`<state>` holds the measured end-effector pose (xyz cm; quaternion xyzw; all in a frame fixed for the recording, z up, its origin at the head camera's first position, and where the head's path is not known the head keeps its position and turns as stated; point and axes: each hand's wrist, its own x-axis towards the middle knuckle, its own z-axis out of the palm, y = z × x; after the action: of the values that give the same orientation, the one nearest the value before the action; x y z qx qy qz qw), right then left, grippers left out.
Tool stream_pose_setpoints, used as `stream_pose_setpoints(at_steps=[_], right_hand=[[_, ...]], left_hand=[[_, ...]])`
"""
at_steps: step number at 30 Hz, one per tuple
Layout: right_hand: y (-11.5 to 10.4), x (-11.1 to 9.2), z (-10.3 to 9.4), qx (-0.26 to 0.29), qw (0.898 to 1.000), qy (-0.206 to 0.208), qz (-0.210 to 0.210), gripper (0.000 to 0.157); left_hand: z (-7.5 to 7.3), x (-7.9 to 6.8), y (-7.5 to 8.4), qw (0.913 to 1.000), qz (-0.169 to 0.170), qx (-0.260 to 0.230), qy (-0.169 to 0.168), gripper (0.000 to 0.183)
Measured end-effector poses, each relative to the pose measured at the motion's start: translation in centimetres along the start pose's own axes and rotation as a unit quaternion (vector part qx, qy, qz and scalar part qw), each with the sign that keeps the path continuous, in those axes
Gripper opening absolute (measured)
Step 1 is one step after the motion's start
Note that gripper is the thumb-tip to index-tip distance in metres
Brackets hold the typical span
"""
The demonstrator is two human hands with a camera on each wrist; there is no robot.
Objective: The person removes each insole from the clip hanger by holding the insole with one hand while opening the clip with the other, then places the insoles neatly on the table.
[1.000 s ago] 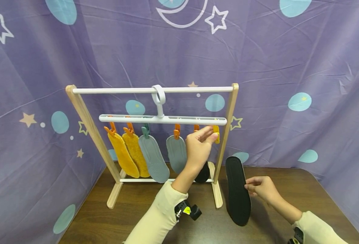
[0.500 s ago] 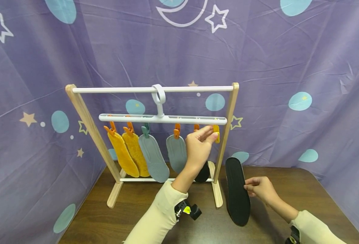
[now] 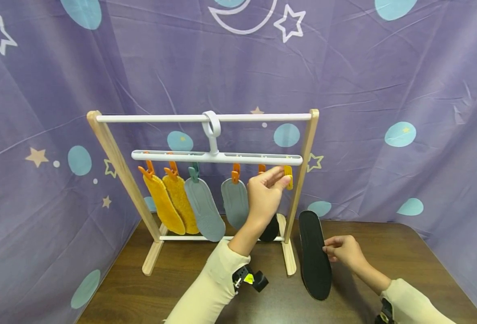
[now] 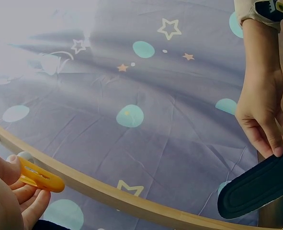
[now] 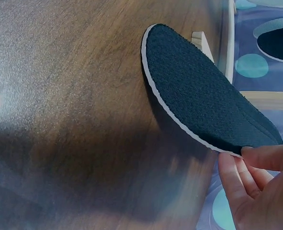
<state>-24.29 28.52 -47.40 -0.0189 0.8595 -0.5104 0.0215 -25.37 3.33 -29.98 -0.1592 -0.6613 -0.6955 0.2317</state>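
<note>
My left hand (image 3: pixel 263 195) pinches a yellow clothespin (image 3: pixel 289 177) at the right end of the white hanger bar (image 3: pixel 258 159). In the left wrist view the clothespin (image 4: pixel 40 179) sits between thumb and fingers. My right hand (image 3: pixel 345 253) holds a black insole (image 3: pixel 315 256) by its right edge, to the right of the rack. The right wrist view shows thumb and fingertips pinching the pale rim of this insole (image 5: pixel 194 86). Another black insole (image 3: pixel 270 229) hangs partly hidden behind my left hand, under an orange clothespin (image 3: pixel 261 169).
Two yellow insoles (image 3: pixel 163 204) and two grey insoles (image 3: pixel 204 209) hang from clothespins further left. The hanger hooks over the top rail of a wooden rack (image 3: pixel 303 153), whose feet stand on a brown table (image 3: pixel 368 288). A purple patterned curtain (image 3: pixel 356 90) is behind.
My right hand and the black insole have shifted slightly left. My left hand stays at the yellow clothespin.
</note>
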Motion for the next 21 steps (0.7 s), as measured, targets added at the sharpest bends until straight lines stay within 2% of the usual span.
stream_pose_setpoints(at_steps=[21], right_hand=[[0.36, 0.49, 0.64, -0.009, 0.999, 0.012, 0.034, 0.012]], left_hand=[[0.07, 0.08, -0.04, 1.0, -0.004, 0.001, 0.001, 0.025]])
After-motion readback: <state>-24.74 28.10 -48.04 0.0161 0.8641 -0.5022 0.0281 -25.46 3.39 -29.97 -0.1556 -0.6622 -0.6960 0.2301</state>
